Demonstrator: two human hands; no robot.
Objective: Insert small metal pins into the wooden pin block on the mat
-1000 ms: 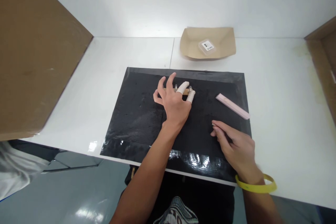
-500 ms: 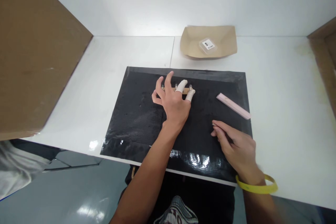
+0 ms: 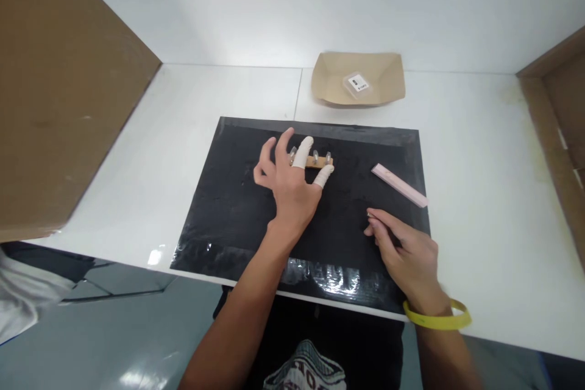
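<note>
My left hand (image 3: 292,186) is spread over a small light wooden strip (image 3: 315,162). White coverings wrap its thumb and index finger. The thumb tip is at the strip's right end and the index finger crosses its left part; whether they press on it I cannot tell. Several small clear or metallic upright pieces (image 3: 328,157) stand along the strip, and its left part is partly hidden. Lower right, my right hand (image 3: 409,256) is closed in a pinch. Between thumb and forefinger a tiny shiny piece (image 3: 368,214) shows, too small to name.
A black mat (image 3: 237,195) lies on the white table (image 3: 150,152). A pink bar (image 3: 400,185) rests near its right edge. Behind stands a cardboard tray (image 3: 384,82) holding a clear labelled box (image 3: 358,84). Brown panels (image 3: 68,103) flank the table.
The view has shifted slightly. My left hand has moved a little left over the strip, uncovering more of its upright pieces. My right hand keeps its pinch in about the same place.
</note>
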